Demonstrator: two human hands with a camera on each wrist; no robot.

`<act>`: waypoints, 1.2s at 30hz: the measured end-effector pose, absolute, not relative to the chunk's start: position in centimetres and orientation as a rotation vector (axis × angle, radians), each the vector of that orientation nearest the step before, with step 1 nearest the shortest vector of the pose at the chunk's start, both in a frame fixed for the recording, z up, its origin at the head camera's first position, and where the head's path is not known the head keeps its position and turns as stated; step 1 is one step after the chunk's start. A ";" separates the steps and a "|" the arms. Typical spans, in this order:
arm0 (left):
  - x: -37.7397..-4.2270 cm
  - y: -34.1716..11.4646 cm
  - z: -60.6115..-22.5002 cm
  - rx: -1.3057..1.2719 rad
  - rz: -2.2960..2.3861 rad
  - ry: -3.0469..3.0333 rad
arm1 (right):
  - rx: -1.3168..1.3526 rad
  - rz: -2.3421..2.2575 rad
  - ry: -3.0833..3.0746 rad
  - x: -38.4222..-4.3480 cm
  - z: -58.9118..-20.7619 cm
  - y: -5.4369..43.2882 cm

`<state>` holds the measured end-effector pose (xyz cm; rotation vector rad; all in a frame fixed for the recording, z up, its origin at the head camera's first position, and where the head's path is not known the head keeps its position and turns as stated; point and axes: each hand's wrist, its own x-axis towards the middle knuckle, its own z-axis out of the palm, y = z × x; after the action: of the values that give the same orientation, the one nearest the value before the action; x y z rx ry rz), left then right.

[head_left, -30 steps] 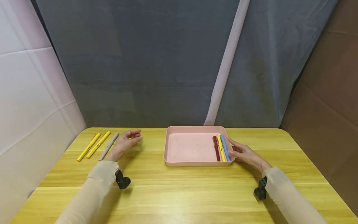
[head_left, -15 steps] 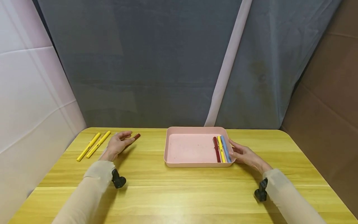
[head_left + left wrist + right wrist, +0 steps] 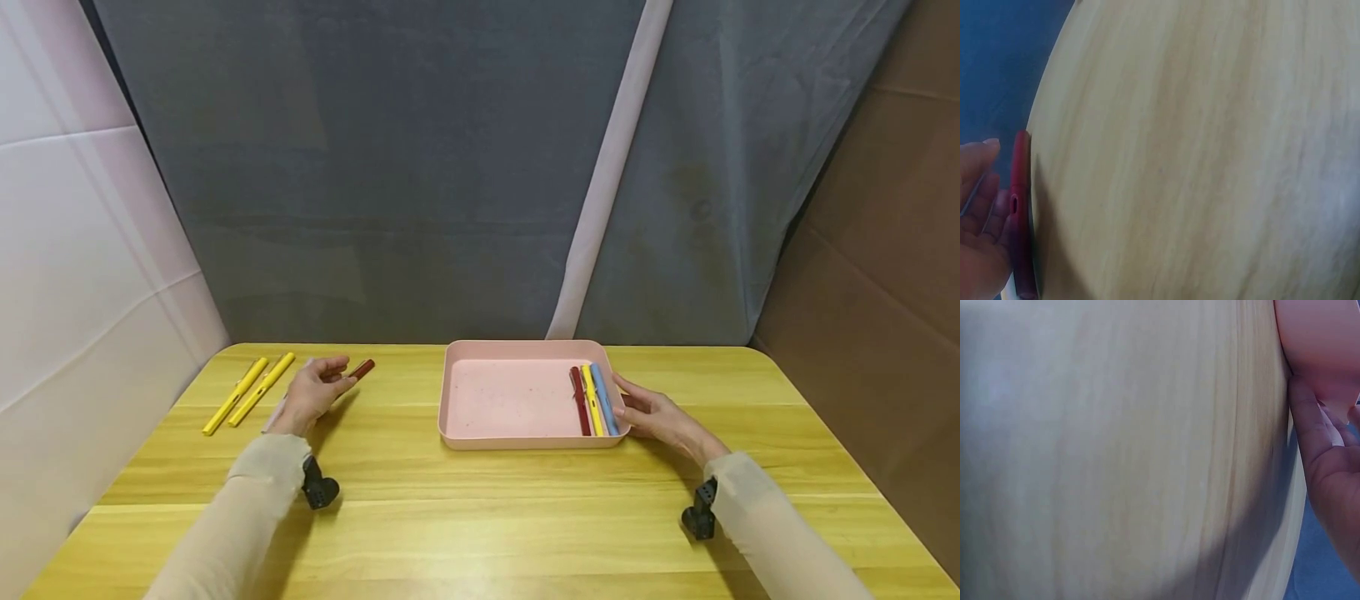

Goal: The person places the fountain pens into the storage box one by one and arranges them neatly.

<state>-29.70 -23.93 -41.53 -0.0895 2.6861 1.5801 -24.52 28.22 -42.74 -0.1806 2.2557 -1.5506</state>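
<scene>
My left hand (image 3: 311, 396) hovers low over the table's left part, fingers loosely extended. A dark red pen (image 3: 363, 370) lies just to its right, partly covered by the hand in the head view. In the left wrist view the red pen (image 3: 1020, 212) rests beside the palm, the fingers not wrapped round it. Under that hand a grey pen (image 3: 276, 414) shows only in part. My right hand (image 3: 663, 418) touches the right wall of a pink tray (image 3: 534, 442) with extended fingers. Inside the tray's right end lie a red pen (image 3: 580, 402), a yellow pen (image 3: 592, 400) and a blue pen (image 3: 604, 400).
Two yellow pens (image 3: 236, 396) (image 3: 262, 390) lie slanted and side by side at the table's far left. The wooden table (image 3: 480, 525) ends at a grey cloth (image 3: 420, 183) behind. A white cloth (image 3: 90, 275) hangs left, a brown one (image 3: 877, 267) right.
My left hand has shifted slightly left and back, over the grey pen. The dark red pen beside it, hidden one second ago, now shows. The right hand and tray have stayed put.
</scene>
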 end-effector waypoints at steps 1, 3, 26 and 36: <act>-29.7 -23.9 -41.6 -0.093 1.570 2.698 | -0.181 -1.551 2.254 -24.5 -42.7 28.2; -29.5 -23.7 -41.6 -0.101 1.558 2.716 | -0.186 -1.554 2.252 -24.5 -42.7 28.2; -28.9 -22.3 -41.6 -0.223 1.178 2.944 | -0.177 -1.567 2.249 -24.4 -42.7 28.2; -28.7 -22.0 -41.4 -0.291 1.334 2.860 | -0.183 -1.574 2.249 -24.4 -42.8 28.1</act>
<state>-28.71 -22.02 -41.41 -0.2909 2.8598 1.3337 -24.43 28.14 -42.77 -0.1834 2.2488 -1.5744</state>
